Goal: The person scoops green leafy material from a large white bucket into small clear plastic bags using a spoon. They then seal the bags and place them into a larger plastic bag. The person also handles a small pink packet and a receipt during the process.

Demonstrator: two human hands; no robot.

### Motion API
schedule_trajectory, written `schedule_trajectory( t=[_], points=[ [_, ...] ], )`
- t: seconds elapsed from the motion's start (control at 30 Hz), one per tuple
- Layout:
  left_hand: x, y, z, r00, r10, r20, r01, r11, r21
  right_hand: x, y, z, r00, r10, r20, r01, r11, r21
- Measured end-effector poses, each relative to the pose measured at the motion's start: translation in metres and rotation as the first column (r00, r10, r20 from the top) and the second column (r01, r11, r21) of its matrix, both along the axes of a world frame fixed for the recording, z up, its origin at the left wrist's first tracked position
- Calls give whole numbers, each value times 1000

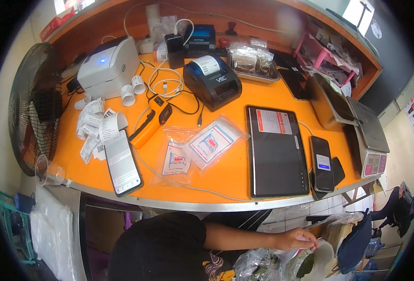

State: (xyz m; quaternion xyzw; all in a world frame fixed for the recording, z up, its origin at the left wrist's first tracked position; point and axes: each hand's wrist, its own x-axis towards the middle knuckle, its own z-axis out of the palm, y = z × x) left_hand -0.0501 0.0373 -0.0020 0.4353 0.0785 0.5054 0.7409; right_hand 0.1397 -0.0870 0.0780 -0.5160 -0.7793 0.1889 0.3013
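Note:
My left arm, in a black sleeve, reaches to the right below the table's front edge. My left hand (pixel 298 239) is closed, its fingers pinched at the upper edge of a clear plastic bag (pixel 289 262) with dark green leaf-like pieces in it. More crumpled clear plastic (pixel 253 263) lies left of that bag, close to my body. Just right of my fingers is a whitish rounded thing (pixel 325 253), too unclear to name. My right hand does not show.
On the orange table (pixel 225 185) are a tablet (pixel 277 154), phones (pixel 124 164) (pixel 322 164), resealable bags (pixel 214 140), an orange handheld scanner (pixel 151 122), receipt strips (pixel 92 124), a white label printer (pixel 108 68), a black receipt printer (pixel 212 84) and a scale (pixel 368 136). A fan (pixel 36 107) stands left.

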Motion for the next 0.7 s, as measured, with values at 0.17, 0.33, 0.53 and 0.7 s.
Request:
schedule_trajectory(
  t=[0.17, 0.33, 0.53, 0.7],
  points=[
    [1, 0, -2, 998, -57, 3, 57, 990, -130, 63, -9, -77, 986, -64, -153, 34, 981, -194],
    [-2, 3, -1, 994, -106, 11, 105, 954, -281, 37, -12, -88, 874, -370, -314, 186, 854, -486],
    [6, 6, -12, 989, -147, -1, 140, 945, -294, 45, -23, -116, 792, -491, -363, 279, 820, -500],
    [10, 2, -13, 971, -236, -24, 220, 932, -287, 35, -32, -108, 757, -549, -356, 303, 776, -553]
  ],
)
